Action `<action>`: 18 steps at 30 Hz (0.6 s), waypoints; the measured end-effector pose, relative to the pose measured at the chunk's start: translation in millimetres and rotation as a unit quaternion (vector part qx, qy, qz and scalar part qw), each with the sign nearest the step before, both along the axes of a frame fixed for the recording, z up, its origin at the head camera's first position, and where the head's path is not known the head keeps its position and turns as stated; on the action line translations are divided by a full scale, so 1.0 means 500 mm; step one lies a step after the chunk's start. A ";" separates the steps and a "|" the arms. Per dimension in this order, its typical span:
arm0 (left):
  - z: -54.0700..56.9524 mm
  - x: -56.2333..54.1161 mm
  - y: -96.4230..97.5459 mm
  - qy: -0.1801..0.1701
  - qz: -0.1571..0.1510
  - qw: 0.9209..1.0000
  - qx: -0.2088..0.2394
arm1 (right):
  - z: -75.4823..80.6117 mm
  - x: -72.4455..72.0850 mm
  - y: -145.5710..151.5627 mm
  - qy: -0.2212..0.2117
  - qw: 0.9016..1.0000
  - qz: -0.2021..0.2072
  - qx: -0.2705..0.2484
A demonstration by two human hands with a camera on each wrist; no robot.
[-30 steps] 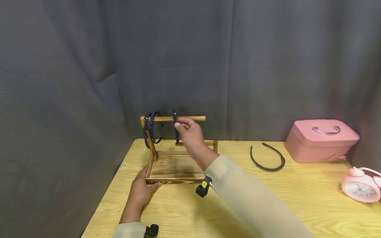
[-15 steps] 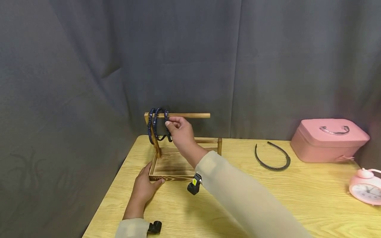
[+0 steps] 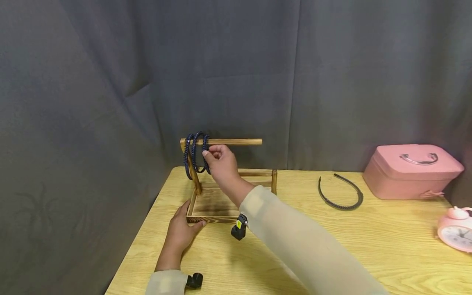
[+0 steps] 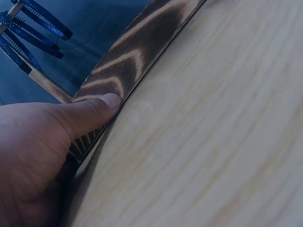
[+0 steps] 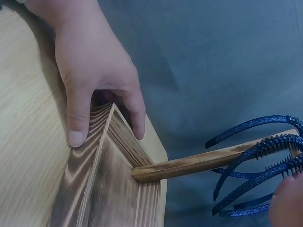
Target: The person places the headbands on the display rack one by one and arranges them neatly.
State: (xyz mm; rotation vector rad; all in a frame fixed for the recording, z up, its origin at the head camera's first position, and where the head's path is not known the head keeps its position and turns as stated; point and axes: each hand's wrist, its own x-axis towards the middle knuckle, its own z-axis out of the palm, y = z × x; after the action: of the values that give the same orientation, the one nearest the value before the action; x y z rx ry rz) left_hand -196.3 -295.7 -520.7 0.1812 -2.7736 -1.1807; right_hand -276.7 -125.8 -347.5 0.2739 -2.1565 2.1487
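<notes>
A wooden stand (image 3: 217, 220) with a shallow tray and a raised rod (image 3: 239, 141) sits on the table. Its front left corner is in my left hand (image 3: 180, 231), thumb along the front board (image 4: 137, 52) and fingers on the left side, as the right wrist view shows. Two dark blue toothed headbands (image 3: 187, 157) hang at the rod's left end, by the upright post (image 5: 203, 163). A third blue headband (image 3: 205, 142) hangs just right of them, pinched by my right hand (image 3: 223, 168) between thumb and fingers. Only a fingertip (image 5: 287, 201) of that hand shows in the right wrist view.
Another dark headband (image 3: 343, 207) lies on the table (image 3: 295, 246) to the right. Beyond it are a pink case (image 3: 409, 176) with a metal handle and a pink alarm clock (image 3: 455, 229). A grey curtain (image 3: 228, 73) hangs close behind the table.
My right hand has slid the third headband left along the rod, close to the other two. My left hand keeps holding the stand's corner. The head view has shifted slightly.
</notes>
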 end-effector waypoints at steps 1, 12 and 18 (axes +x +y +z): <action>0.000 0.000 0.000 0.000 0.000 1.000 0.000 | 0.001 0.000 -0.001 -0.001 1.000 -0.002 0.002; -0.001 0.004 -0.005 0.004 -0.002 1.000 -0.005 | 0.014 0.000 -0.014 -0.022 1.000 -0.015 0.015; 0.000 0.007 -0.011 0.001 0.000 1.000 0.001 | 0.008 -0.005 -0.024 -0.027 0.999 -0.013 0.020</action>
State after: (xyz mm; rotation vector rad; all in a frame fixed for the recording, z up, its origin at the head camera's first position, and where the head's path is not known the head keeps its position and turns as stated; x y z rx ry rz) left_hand -192.9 -301.2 -520.8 0.1816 -2.7716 -1.1822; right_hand -279.1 -137.7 -343.5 0.1916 -2.2206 2.1262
